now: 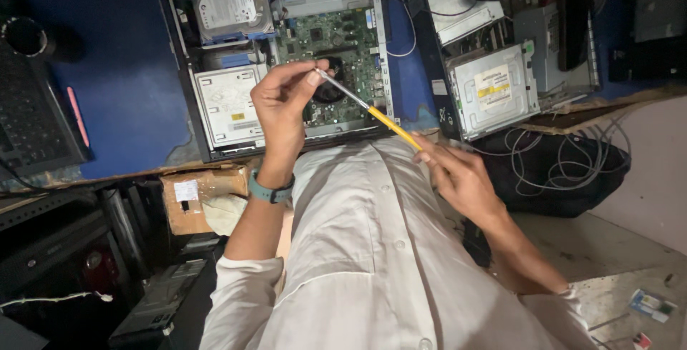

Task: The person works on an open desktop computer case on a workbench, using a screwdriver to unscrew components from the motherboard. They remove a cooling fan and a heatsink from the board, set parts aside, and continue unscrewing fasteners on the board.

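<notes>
Hands: left hand [280, 103] pinching screwdriver [368, 109] tip; right hand [461, 178] gripping yellow handle.
Case: open computer [286, 56] on blue surface [129, 85], lid off.
Remaining: tool not yet touching board.

screwdriver [372, 110] | yellow handle, metal shaft | tilted, held above open computer case

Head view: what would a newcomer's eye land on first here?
First, the yellow-handled screwdriver held across the middle of the frame: the left hand pinches its metal tip, the right hand its handle end. Behind it, an open desktop computer case lies on the blue table, its green motherboard and hard drive exposed. A second opened case sits to its right.
</notes>
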`<state>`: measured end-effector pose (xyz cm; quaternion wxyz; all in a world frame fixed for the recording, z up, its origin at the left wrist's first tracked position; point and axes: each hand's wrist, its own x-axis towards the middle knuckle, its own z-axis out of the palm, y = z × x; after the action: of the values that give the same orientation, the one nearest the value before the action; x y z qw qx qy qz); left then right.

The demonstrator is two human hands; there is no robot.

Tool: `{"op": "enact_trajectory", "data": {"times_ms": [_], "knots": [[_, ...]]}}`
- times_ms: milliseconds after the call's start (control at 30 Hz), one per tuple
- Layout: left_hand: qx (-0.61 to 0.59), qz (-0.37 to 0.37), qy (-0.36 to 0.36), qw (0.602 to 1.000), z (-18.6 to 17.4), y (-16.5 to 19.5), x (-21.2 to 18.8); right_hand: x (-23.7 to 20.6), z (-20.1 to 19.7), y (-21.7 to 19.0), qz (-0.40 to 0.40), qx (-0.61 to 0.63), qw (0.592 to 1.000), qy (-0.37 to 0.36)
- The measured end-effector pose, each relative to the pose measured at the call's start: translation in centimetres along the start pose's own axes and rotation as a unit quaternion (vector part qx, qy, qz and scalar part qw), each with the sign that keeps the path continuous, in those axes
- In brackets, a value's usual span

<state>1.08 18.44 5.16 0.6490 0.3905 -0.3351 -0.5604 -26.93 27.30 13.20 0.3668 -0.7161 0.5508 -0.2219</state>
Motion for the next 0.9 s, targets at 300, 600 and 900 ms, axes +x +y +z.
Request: {"op": "enact_trajectory", "data": {"times_ms": [300, 600, 900], "knots": [[0.171, -0.064, -0.018, 0.983, 0.6, -9.5, -0.7, -0.9, -0.2, 4.9, 0.292, 0.258, 0.911, -0.137], [-0.017, -0.333, -0.112, 0.936, -1.7, -18.4, -7.8, -3.8, -2.8, 6.7, 0.390, 0.280, 0.860, -0.173], [-0.049, -0.378, -0.099, 0.919, -1.8, -20.1, -8.9, -2.7, -3.3, 7.0, 0.431, 0.258, 0.836, -0.219]]}}
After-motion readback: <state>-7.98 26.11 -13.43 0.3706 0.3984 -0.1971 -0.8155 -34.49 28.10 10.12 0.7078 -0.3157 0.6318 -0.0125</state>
